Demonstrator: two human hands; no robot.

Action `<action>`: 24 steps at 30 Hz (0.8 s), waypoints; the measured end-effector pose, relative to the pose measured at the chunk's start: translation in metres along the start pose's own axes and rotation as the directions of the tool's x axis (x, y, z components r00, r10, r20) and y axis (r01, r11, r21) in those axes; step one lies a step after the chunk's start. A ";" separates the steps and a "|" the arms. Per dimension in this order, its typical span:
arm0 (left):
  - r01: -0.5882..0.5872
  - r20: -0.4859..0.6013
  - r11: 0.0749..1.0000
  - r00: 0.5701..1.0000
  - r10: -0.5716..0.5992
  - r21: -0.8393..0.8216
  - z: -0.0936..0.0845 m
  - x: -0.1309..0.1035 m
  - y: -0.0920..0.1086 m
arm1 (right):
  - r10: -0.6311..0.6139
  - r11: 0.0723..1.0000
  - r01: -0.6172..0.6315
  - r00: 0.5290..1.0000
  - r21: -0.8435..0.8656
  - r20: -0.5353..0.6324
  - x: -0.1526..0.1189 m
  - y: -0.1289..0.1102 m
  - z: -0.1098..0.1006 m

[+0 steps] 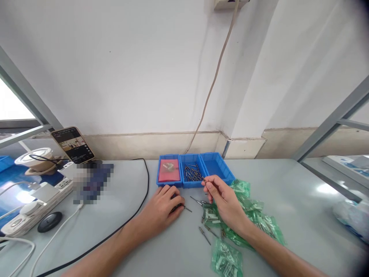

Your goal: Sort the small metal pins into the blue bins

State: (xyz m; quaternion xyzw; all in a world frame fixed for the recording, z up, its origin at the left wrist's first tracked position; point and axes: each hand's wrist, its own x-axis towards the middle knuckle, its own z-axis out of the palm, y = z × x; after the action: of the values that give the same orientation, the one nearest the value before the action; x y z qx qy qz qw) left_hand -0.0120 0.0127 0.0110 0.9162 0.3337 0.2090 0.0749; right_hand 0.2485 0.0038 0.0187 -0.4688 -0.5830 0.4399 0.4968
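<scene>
Near the frame's centre my right hand pinches a small metal piece tipped toward upper left, while my left hand curls round a thin pin pointing right and slightly down, over a grey table against a white wall.

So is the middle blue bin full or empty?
Partly filled: the middle blue bin holds a jumbled pile of thin metal pieces, with its blue inner wall showing behind them.
</scene>
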 end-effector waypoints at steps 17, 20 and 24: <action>-0.004 -0.027 1.000 1.000 0.004 -0.002 0.000 0.000 0.002 | 0.123 0.992 -0.122 0.992 0.041 -0.022 0.000 -0.003 0.003; -0.003 -0.029 1.000 1.000 0.002 -0.006 0.001 -0.001 0.001 | 0.221 0.967 -0.213 0.974 0.142 -0.042 0.002 -0.006 0.005; -0.002 -0.026 1.000 1.000 0.002 -0.012 0.003 -0.001 -0.001 | 0.242 0.951 -0.221 0.967 0.217 -0.077 0.004 -0.017 0.009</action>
State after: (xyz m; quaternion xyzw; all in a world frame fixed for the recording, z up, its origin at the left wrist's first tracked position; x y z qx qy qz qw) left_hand -0.0118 0.0127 0.0083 0.9133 0.3323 0.2230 0.0759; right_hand 0.2378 0.0045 0.0348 -0.5018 -0.4485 0.5287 0.5172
